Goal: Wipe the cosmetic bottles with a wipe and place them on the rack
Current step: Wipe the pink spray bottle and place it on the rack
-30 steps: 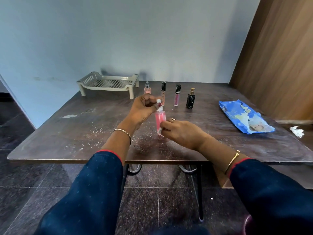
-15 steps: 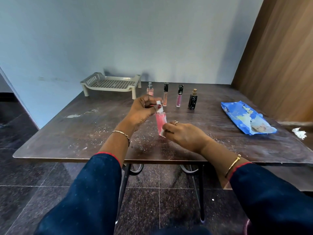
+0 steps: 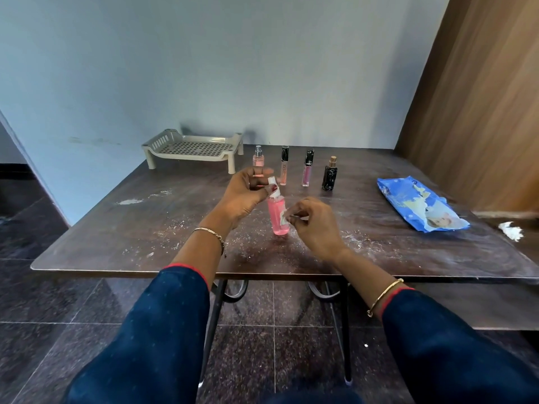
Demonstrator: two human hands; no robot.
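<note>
A person's left hand [image 3: 245, 193] grips the pink bottle [image 3: 278, 221] by its white cap, holding it upright over the front middle of the table [image 3: 116, 228]. Whether its base touches the top cannot be told. The right hand [image 3: 316, 227], wrapped round the bottle's lower body a second ago, has drawn back to its right side. It now pinches a small wipe [image 3: 285, 218] between thumb and fingertips against the bottle, leaving most of the pink body exposed. That suggests this bottle's wiping is nearly through, or is shifting to a fresh patch. The rack [image 3: 189, 148] at the back left holds nothing yet. Four other bottles [image 3: 330, 176] stand in a row just beside it, and the blue wipe pack [image 3: 420, 208] lies to the right.
</note>
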